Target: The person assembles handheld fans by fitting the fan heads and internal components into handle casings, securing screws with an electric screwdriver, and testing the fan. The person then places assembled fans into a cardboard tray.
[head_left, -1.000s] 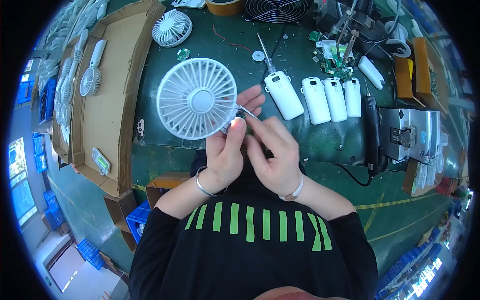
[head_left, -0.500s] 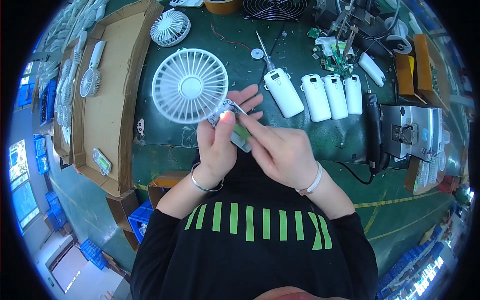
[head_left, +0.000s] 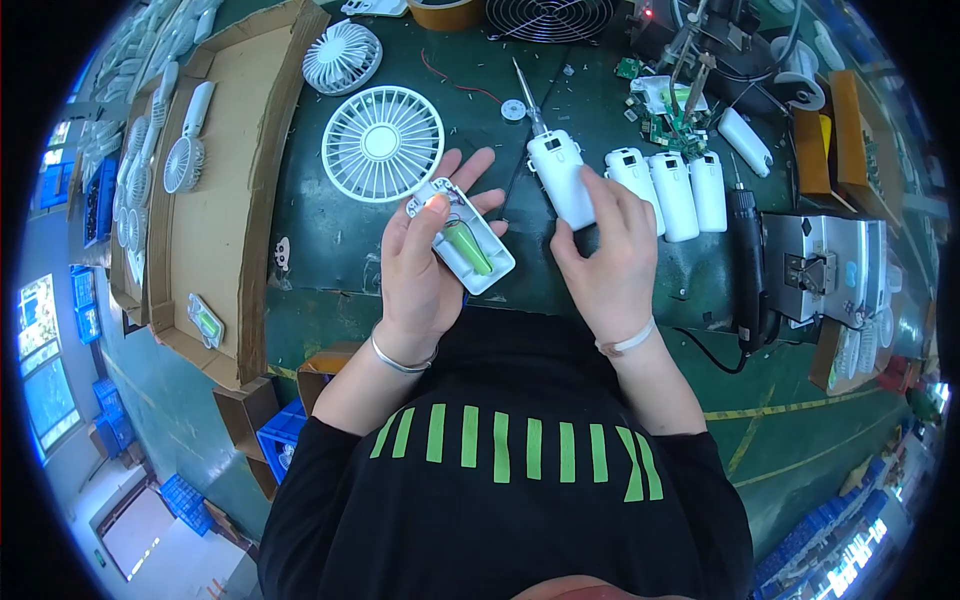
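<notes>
My left hand (head_left: 425, 245) grips a white handheld fan, its thumb pressed on the neck where the handle meets the round grille (head_left: 383, 144). The handle shell (head_left: 487, 268) is uncovered and faces up, showing a green battery (head_left: 466, 247) and thin wires inside. My right hand (head_left: 612, 250) has its thumb and fingers closed about the lower end of a white handle cover (head_left: 560, 178) lying on the bench. That cover's top end lies by the handle of a screwdriver (head_left: 530, 95). Beside my right fingers stand similar white covers (head_left: 672, 197) in a row, one partly hidden by the hand.
A cardboard tray (head_left: 235, 130) at left holds a small fan and an open handle part. Another fan head (head_left: 342, 57) lies behind. Green circuit boards (head_left: 672, 130) are heaped at back right. A black electric screwdriver (head_left: 747, 265) stands beside a metal box (head_left: 825, 262).
My right hand has left the fan's neck and moved right to the nearest white cover, which has shifted slightly. My left hand has turned the fan so the open handle shows.
</notes>
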Demonstrator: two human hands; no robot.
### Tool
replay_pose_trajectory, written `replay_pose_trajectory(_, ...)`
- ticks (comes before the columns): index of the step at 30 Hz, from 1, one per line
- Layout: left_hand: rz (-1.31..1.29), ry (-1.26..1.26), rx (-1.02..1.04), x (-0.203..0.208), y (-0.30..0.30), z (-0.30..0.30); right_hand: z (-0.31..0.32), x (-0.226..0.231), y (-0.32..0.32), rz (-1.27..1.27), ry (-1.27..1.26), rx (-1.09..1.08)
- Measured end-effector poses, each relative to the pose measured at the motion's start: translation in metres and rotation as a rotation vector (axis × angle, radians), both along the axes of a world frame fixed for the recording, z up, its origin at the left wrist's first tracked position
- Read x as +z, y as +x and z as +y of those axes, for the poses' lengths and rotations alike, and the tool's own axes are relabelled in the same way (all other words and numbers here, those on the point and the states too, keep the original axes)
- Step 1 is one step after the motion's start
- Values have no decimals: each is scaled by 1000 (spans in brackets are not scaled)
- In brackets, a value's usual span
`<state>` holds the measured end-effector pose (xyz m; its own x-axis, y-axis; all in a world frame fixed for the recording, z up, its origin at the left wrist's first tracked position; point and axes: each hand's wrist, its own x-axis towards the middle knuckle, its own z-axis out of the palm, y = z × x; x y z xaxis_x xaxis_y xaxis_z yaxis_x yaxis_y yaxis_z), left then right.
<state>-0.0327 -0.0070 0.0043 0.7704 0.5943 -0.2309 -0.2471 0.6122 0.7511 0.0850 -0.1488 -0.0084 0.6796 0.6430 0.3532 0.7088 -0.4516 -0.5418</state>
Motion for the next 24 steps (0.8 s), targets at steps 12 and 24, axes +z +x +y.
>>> replay_pose_trajectory(12,-88,-3,69,-12,5,-10,6,10,-32,342,293,342)
replay_pose_trajectory(24,62,150,84,-6,4,-19,6,7,-47,166,204,344)
